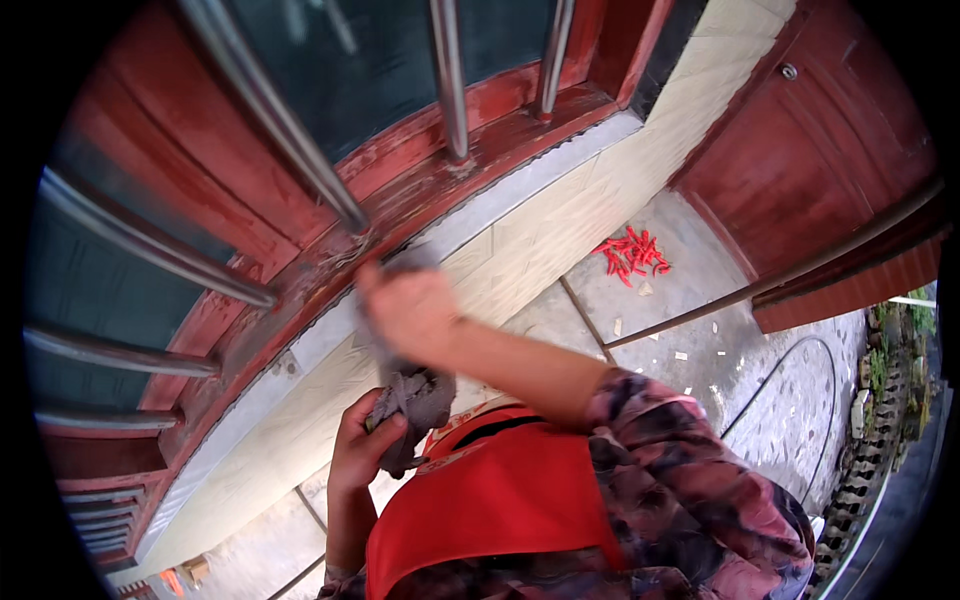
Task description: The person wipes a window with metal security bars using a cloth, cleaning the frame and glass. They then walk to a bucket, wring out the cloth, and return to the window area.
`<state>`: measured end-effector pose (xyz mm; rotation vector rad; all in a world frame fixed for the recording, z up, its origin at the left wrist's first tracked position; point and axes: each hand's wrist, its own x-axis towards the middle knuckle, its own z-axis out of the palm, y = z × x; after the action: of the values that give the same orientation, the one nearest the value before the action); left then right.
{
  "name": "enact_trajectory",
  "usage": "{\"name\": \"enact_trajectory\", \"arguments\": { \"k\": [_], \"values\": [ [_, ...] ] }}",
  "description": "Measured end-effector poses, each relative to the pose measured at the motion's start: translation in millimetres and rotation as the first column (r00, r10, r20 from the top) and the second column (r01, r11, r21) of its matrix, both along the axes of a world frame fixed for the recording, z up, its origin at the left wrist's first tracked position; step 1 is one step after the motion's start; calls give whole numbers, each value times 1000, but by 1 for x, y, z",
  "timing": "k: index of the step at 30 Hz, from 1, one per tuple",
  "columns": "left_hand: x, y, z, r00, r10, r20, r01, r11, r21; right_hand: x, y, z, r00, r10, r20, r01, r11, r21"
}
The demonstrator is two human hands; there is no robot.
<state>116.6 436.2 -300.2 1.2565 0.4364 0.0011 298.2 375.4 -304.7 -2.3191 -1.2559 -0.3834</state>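
Observation:
My left hand (364,439) grips a bunched, dirty grey cloth (416,405) in front of my red apron (487,487). My right hand (412,311), blurred by motion, is at the pale stone ledge (540,169) under the window. Grey cloth shows around its fingers, pressed over the ledge. Whether this is the same piece as in my left hand cannot be made out. Just above the ledge runs the worn red wooden window frame (405,202), its paint flaking near the foot of a metal bar (337,191).
Several metal bars stand before the dark window glass (375,82). A pile of red chili peppers (634,253) lies on the concrete floor near a red door (817,157). A brown pole (690,319) slants across the right side. A black hose (829,360) curves over the ground.

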Motion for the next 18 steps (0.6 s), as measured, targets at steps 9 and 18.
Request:
{"name": "enact_trajectory", "arguments": {
  "k": [9,18],
  "values": [
    [0,-10,-3,987,-154,38,155,988,-23,112,-76,7,830,-533,163,555,818,-148],
    [-37,16,6,998,33,54,-33,999,-4,-68,60,3,985,157,67,-156,988,-21]
  ]
}}
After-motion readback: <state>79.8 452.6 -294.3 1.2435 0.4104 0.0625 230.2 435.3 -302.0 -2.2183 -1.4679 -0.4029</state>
